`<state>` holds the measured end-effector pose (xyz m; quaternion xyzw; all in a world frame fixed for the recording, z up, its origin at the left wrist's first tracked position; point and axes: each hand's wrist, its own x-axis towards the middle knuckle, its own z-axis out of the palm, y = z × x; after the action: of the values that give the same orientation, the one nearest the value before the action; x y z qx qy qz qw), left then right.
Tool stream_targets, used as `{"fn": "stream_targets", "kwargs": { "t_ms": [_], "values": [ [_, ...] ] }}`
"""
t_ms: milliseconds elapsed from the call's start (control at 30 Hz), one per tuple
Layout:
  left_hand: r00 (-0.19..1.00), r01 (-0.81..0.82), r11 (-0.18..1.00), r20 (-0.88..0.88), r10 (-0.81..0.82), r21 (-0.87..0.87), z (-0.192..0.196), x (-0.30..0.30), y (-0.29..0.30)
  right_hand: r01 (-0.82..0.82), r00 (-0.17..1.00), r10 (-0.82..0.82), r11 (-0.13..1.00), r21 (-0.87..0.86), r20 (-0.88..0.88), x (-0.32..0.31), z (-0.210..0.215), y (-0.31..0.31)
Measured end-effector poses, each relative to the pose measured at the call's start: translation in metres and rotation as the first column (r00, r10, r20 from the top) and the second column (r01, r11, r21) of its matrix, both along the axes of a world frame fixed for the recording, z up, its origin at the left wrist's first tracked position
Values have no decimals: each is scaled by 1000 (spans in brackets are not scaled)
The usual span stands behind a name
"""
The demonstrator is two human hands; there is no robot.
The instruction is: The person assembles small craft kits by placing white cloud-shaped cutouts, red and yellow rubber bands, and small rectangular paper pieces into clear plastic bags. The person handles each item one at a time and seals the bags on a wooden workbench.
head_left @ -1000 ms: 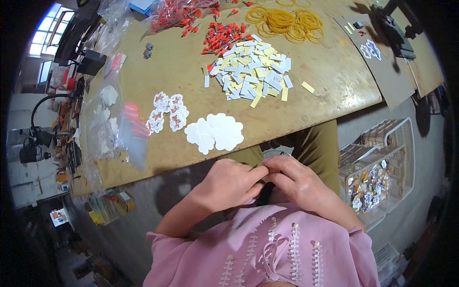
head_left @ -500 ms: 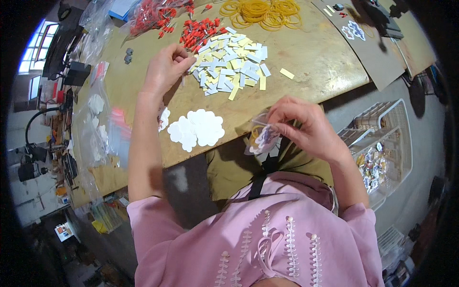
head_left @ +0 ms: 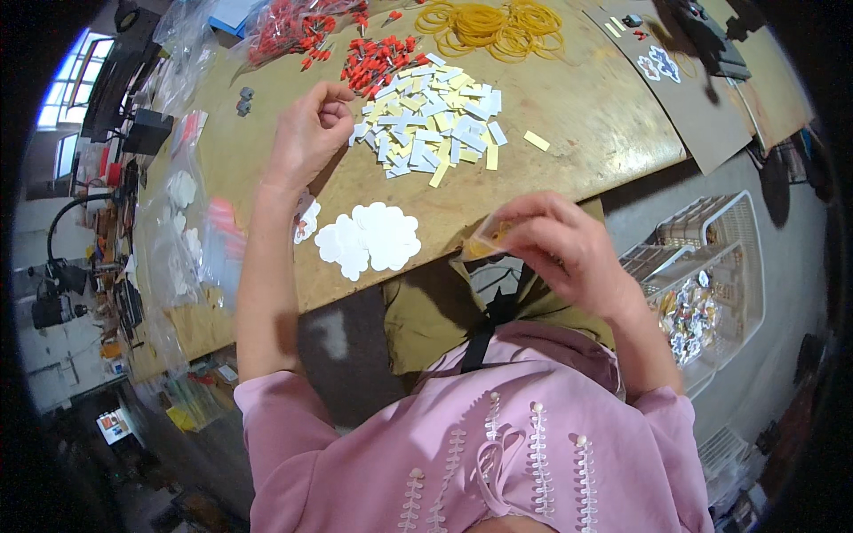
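Note:
My left hand [head_left: 313,133] is over the table with its fingers curled in, just left of a pile of small white and yellow strips [head_left: 435,120]. Whatever its fingertips hold, if anything, is hidden. Red-capped pieces with thin metal ends [head_left: 378,67] lie beyond that pile. Past the table's front edge, my right hand [head_left: 564,253] pinches a small clear plastic bag [head_left: 484,242] with a yellow rubber band inside. The fingers cover part of the bag. White scalloped cutouts [head_left: 369,240] lie stacked between my arms, and a printed cutout [head_left: 306,220] sits beside my left forearm.
Yellow rubber bands [head_left: 489,27] are heaped at the far side. A bag of red pieces [head_left: 284,31] and bags of white cutouts [head_left: 182,222] lie on the left. A lone yellow strip [head_left: 536,140] sits right of the pile. A basket [head_left: 751,266] with filled bags stands lower right.
My right hand has tilted the small bag, and the printed pieces seen in it before are now out of sight. My left fingers have drawn slightly back from the strip pile.

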<state>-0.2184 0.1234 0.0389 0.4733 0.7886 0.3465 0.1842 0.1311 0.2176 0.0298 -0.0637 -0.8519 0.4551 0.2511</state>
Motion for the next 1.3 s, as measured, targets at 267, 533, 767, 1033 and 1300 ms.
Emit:
{"fn": "stream_targets", "kwargs": {
  "t_ms": [267,533,767,1033,1300],
  "values": [
    [876,-169,870,475,-83,463,10,47,-25,1,995,31,949,315,-97,13,-5,-26],
    [822,173,776,345,-453,607,-4,162,-73,1,995,35,928,372,-90,-5,4,-46],
    [945,93,753,181,-274,652,-12,144,-92,-15,998,40,925,379,-58,2,1,-46],
    [950,-204,899,300,86,388,9,73,-119,-56,998,60,939,340,-2,0,6,-48],
    [715,-144,943,-627,308,300,-41,-132,-70,-49,999,39,940,338,34,4,-1,-56]
  ]
}}
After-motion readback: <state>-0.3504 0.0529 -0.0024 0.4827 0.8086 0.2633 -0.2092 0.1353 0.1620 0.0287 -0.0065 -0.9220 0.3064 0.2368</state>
